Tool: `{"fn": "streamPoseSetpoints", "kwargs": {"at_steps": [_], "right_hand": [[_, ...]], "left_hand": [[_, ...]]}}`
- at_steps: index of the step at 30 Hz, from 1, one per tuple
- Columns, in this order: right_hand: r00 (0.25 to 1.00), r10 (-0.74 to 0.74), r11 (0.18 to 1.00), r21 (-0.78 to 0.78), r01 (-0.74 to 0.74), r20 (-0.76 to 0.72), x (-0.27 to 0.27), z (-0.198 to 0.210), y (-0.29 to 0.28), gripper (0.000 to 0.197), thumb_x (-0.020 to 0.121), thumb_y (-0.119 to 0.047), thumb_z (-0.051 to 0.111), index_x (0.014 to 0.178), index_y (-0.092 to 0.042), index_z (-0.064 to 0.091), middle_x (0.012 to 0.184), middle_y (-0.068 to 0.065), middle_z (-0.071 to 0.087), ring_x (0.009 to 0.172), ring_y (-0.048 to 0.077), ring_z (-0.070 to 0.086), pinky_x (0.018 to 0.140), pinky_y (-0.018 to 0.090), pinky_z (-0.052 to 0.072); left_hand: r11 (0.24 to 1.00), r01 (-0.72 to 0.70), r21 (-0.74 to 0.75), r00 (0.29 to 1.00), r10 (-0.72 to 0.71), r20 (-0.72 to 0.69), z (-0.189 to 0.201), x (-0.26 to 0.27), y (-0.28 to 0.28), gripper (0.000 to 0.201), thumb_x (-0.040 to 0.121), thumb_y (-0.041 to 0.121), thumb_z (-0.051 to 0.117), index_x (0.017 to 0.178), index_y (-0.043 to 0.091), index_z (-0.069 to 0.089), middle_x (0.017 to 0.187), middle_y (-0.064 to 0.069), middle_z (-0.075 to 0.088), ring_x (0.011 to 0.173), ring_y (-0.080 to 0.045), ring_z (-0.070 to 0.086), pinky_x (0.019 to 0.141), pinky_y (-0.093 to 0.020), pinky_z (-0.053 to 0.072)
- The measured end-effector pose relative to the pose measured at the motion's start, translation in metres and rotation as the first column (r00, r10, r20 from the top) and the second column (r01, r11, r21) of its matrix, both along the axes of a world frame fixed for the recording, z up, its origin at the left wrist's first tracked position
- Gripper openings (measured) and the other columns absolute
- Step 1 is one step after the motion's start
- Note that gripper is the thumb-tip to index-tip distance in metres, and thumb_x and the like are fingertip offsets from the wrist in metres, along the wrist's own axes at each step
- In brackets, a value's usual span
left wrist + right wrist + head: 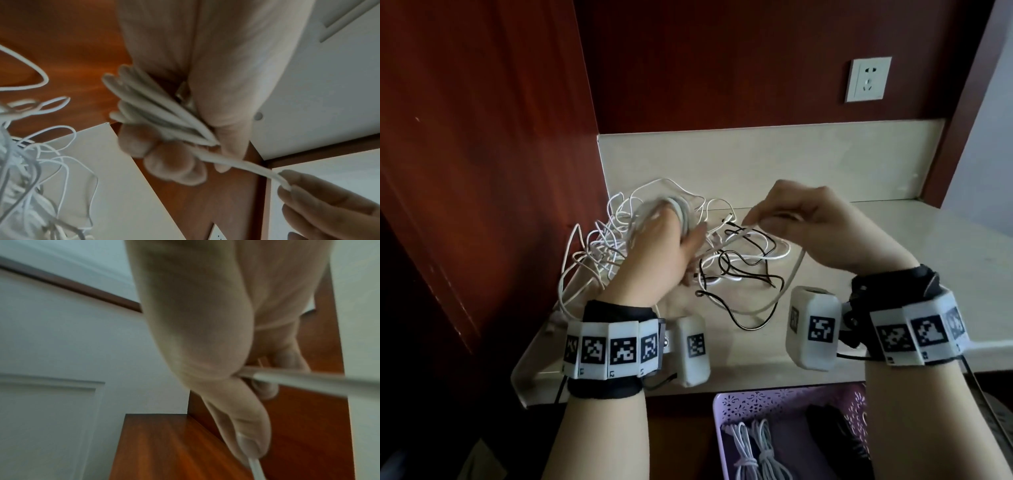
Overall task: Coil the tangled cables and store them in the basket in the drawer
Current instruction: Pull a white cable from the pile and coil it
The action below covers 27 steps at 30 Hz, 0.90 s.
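The left hand (654, 246) grips a coil (156, 113) of thick pale-grey cable, fingers curled round the stacked loops so they cannot spring apart. The right hand (808, 222) pinches the same cable's free run (242, 167) between thumb and fingertips, just beside the left, probably to keep it taut and feed the next loop onto the bundle. Both hands hover above the surface (893, 240), which lets the slack hang and slide free of the heap instead of dragging other cords along.

The cable is round, matte and noticeably thicker than the rest; its tail (796, 274) drops from the right hand in a loose curve toward the front edge. Under and beside the hands lies the tangle (619, 240): many thin white cords knotted at the left, with black cords (743, 270) looping through on the right. The lilac basket (726, 411) sits below in the open drawer, already holding two tied white bundles (753, 452) and something dark. Most of the job looks undone.
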State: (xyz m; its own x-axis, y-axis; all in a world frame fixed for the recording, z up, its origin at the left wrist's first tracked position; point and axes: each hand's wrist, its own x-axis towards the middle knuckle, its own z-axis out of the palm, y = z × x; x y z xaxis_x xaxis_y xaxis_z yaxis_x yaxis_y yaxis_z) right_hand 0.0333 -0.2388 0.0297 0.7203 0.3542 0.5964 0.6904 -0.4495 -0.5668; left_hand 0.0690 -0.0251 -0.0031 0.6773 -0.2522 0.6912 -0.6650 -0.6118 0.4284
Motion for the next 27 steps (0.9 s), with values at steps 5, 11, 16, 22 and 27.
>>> {"fn": "streamPoseSetpoints", "kwargs": {"at_steps": [5, 11, 16, 22, 27], "right_hand": [[0.932, -0.337, 0.941, 0.013, 0.339, 0.137, 0.001, 0.003, -0.008, 0.017, 0.076, -0.016, 0.076, 0.091, -0.020, 0.071, 0.074, -0.011, 0.055, 0.055, 0.000, 0.043, 0.057, 0.010, 0.032], [0.779, -0.627, 0.762, -0.190, 0.619, 0.021, 0.015, -0.006, -0.017, 0.016, 0.082, -0.027, 0.067, 0.072, -0.014, 0.069, 0.059, -0.002, 0.066, 0.045, 0.005, 0.048, 0.050, 0.021, 0.040], [0.830, -0.404, 0.821, 0.249, 0.514, -0.384, 0.032, 0.002, -0.011, 0.031, 0.085, -0.016, 0.069, 0.067, 0.009, 0.062, 0.047, 0.012, 0.061, 0.034, 0.010, 0.055, 0.038, 0.016, 0.044], [0.996, -0.037, 0.546, 0.833, 0.087, -0.079, 0.065, 0.069, 0.025, 0.033, 0.099, -0.015, 0.048, 0.069, -0.003, 0.055, 0.071, 0.011, 0.064, 0.066, 0.012, 0.067, 0.073, 0.025, 0.057], [0.946, 0.247, 0.649, 0.690, -0.321, 0.207, 0.073, 0.113, 0.029, 0.028, 0.103, -0.015, 0.034, 0.097, -0.012, 0.061, 0.128, -0.007, 0.054, 0.124, 0.003, 0.048, 0.107, 0.018, 0.035]], "left_hand": [[0.991, -0.097, 0.092, 0.981, 0.079, 0.179, 0.006, -0.004, -0.006, 0.046, 0.092, 0.028, 0.060, 0.060, 0.019, 0.029, 0.052, 0.009, 0.030, 0.047, -0.003, 0.033, 0.059, -0.022, 0.024], [0.945, -0.245, -0.218, 0.892, 0.307, 0.331, 0.029, -0.003, -0.017, 0.030, 0.092, 0.020, 0.063, 0.078, -0.004, 0.053, 0.057, 0.013, 0.027, 0.047, -0.012, 0.028, 0.058, -0.021, 0.021], [0.910, -0.232, -0.345, 0.813, 0.376, 0.444, 0.070, -0.003, -0.012, 0.030, 0.093, 0.021, 0.060, 0.081, -0.006, 0.055, 0.062, 0.002, 0.044, 0.055, -0.015, 0.041, 0.064, -0.027, 0.030], [0.909, -0.240, -0.341, 0.818, 0.378, 0.433, 0.092, -0.005, -0.004, 0.031, 0.095, 0.023, 0.057, 0.073, 0.009, 0.040, 0.055, 0.016, 0.025, 0.044, 0.002, 0.026, 0.051, -0.017, 0.029], [0.914, -0.282, -0.292, 0.802, 0.392, 0.450, 0.095, 0.009, -0.004, 0.037, 0.092, 0.022, 0.061, 0.065, 0.012, 0.038, 0.054, 0.014, 0.021, 0.045, 0.002, 0.021, 0.053, -0.019, 0.023]]}}
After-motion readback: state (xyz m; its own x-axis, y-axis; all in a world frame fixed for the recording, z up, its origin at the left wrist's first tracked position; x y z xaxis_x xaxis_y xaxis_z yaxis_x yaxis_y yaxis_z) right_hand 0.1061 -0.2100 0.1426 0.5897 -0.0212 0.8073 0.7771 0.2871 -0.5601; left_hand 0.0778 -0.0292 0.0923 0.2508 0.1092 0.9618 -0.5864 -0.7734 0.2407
